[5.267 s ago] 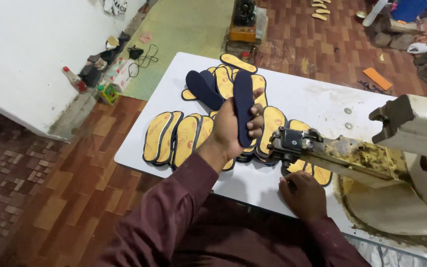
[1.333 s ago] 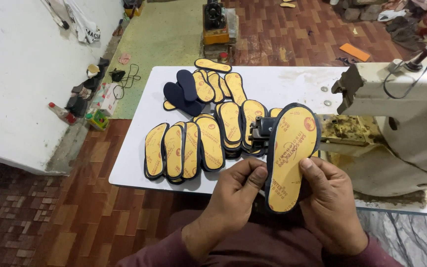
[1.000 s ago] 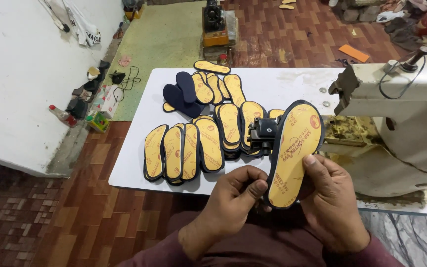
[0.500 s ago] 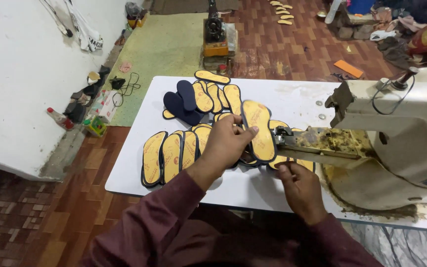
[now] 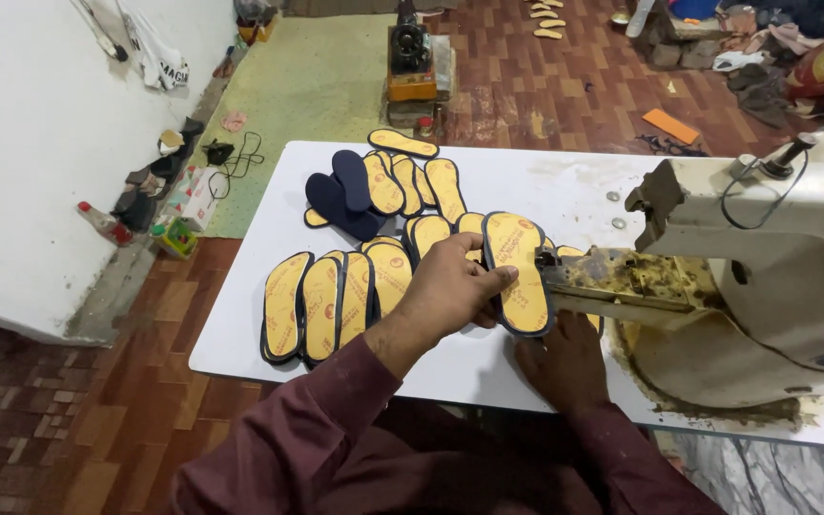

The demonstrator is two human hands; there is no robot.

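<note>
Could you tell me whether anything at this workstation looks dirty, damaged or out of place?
Yes: the sewing machine is caked in yellowish grime along its arm and around its base on the white table. The left hand holds an insole against the arm. A few insoles lie loose on the floor.

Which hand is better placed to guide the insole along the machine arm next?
Left, probably: the left hand already rests on the insole at the machine arm. The right hand sits lower, under that arm.

A white desk (image 5: 565,186) carries yellow insoles (image 5: 336,300) in overlapping rows at its left. Two dark blue insoles (image 5: 340,195) lie farther back, and a cream sewing machine (image 5: 765,277) stands right.
</note>
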